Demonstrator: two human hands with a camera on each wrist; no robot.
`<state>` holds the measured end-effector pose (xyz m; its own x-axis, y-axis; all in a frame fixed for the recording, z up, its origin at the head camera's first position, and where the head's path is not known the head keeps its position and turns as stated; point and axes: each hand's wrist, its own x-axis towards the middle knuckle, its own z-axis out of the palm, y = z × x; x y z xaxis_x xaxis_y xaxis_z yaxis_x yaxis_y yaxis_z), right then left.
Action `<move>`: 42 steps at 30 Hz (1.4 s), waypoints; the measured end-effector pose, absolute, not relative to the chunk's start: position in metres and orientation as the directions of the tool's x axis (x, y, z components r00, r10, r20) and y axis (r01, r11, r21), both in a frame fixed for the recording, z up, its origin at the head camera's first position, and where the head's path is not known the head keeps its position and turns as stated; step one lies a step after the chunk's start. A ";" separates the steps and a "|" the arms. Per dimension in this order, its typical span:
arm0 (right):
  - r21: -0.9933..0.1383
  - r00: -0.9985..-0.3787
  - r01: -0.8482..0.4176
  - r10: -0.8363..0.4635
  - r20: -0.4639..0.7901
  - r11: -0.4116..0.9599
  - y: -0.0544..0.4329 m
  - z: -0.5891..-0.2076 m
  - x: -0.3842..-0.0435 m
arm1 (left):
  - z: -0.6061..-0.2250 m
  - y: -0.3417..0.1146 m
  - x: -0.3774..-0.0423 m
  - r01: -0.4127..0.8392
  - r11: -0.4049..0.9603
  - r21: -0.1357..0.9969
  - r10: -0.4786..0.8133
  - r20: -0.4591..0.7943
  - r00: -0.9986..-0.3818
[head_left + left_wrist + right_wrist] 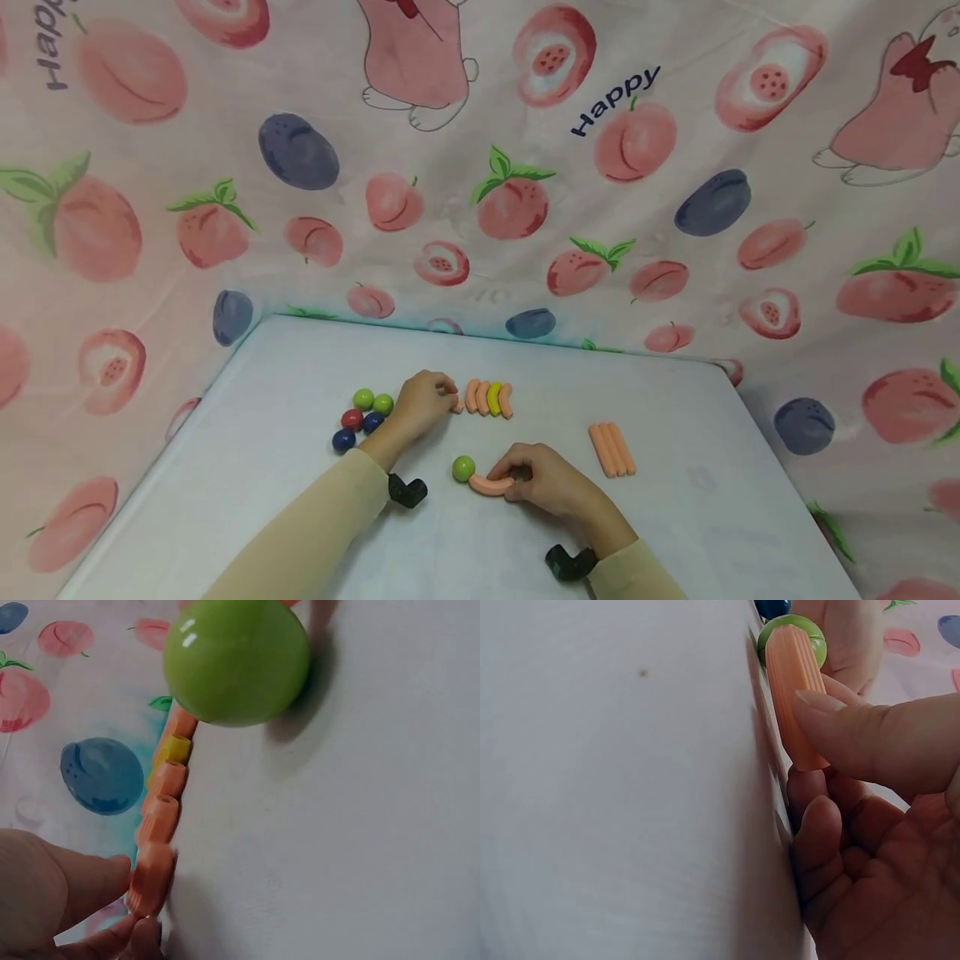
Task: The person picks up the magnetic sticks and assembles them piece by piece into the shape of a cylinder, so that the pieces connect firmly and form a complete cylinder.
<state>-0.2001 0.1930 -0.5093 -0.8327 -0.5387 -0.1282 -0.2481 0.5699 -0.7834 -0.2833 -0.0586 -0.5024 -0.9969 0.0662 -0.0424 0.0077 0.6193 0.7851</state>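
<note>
My left hand (424, 403) pinches a short curved orange ridged piece (152, 879) at the left end of a row. Beside it in that row stand several more curved orange pieces (472, 396) and one yellow curved piece (494, 398). Nearer the front, my right hand (551, 482) pinches one end of another curved orange piece (793, 697) between thumb and fingers. This piece's left end lies by a single green ball (463, 468), which looms large in the left wrist view. Whether the two touch I cannot tell.
Left of my left hand sit green balls (363, 399), a red ball (352, 419) and dark blue balls (343, 440). Straight orange sticks (612, 450) lie side by side at the right. A fruit-printed cloth (465, 292) hangs behind the white table (285, 367).
</note>
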 end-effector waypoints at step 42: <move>-0.821 -0.814 -0.245 -0.569 -0.115 0.516 0.195 -0.504 -0.200 | -0.492 -0.061 -0.255 -0.123 0.496 0.859 0.087 -0.190 -0.978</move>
